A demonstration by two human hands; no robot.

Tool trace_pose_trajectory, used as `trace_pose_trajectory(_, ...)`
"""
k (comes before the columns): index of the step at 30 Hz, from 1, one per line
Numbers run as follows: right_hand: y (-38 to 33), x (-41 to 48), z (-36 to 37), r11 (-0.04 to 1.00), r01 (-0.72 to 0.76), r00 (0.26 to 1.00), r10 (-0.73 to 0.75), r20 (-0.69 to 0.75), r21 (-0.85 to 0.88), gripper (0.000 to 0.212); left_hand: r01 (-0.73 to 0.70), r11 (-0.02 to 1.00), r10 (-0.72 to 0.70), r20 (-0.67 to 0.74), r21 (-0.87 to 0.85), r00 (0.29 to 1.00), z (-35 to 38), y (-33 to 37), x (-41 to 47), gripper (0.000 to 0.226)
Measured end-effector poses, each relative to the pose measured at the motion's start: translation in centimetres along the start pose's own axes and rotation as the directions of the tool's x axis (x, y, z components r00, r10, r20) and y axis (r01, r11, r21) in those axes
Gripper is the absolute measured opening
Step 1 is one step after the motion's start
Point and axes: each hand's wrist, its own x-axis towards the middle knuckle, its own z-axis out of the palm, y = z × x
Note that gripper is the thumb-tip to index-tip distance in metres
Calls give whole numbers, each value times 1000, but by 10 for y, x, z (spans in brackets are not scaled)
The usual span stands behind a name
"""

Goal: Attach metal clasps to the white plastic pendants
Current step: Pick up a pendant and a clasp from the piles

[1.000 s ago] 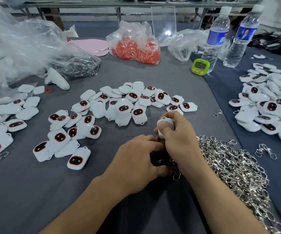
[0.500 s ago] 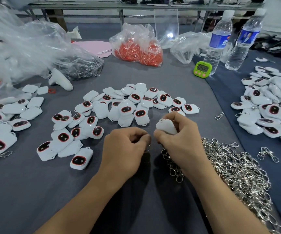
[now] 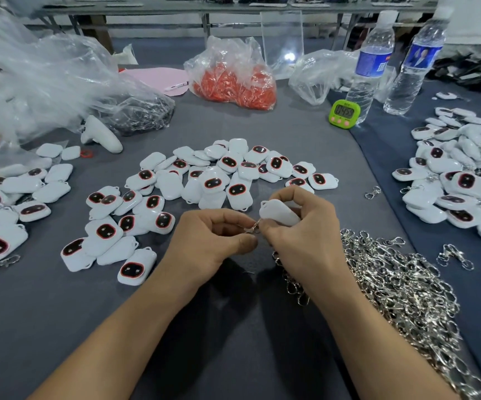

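Since half a second earlier, the left hand (image 3: 207, 241) has been drawn in until its fingertips meet those of the right hand (image 3: 305, 226), and a small silver metal clasp (image 3: 253, 228) is now exposed between them. At far left, a group of white rounded plastic pendants with dark, red-rimmed faces (image 3: 8, 203) is set aside, a chain showing at its near edge. At centre, a loose pile of like pendants without clasps (image 3: 213, 183) is kept within reach on the grey cloth-covered surface (image 3: 60, 327), presumably as stock. The clasp is pinched between the left thumb and forefinger and held at the corner loop of one white pendant (image 3: 279, 212), which is gripped back-upward in the curled right fingers just above the surface. Whether the clasp has passed through the loop cannot be told. A heap of silver clasps (image 3: 401, 290) is laid touching the right wrist, keeping supply close. At far right lies another pendant pile (image 3: 458, 180), where some pendants already have clasps.
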Motion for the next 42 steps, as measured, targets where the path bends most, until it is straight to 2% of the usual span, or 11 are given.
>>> trace_pose_trajectory(4, 0, 1, -2, 1000, -25, 1000, 25, 1, 12, 22, -76, 993, 83, -77, 88, 994, 4, 0, -3, 24)
trace_pose_trajectory(9, -1, -1, 0, 998, -51, 998, 53, 38, -38, 28, -134, 946, 177, -126, 295, 976, 3, -3, -6, 19)
trace_pose_trajectory(14, 0, -4, 0, 988, -88, 994, 95, 48, -129, 21, -191, 874, 278, -136, 447, 951, 9, -4, -8, 18)
trace_pose_trajectory(18, -2, -5, 2, 987, -86, 995, 91, 31, -139, 20, -213, 879, 288, -118, 427, 950, 7, -4, -4, 23)
trace_pose_trajectory(23, -3, -5, 1, 982, -36, 998, 45, 46, -184, 21, -170, 897, 235, -115, 407, 965, 5, -7, 0, 18)
trace_pose_trajectory(33, -2, -5, -2, 990, -40, 997, 50, 66, -135, 28, -170, 874, 205, -28, 455, 978, 4, -10, 2, 16)
trace_pose_trajectory(39, -3, -1, 1, 985, -156, 982, 146, 118, 75, 25, -152, 920, 180, -43, 361, 983, 2, -6, 1, 11)
trace_pose_trajectory(42, -5, 0, 3, 961, -211, 975, 194, 109, 178, 28, -213, 900, 266, -92, 380, 960, 3, -4, -1, 7)
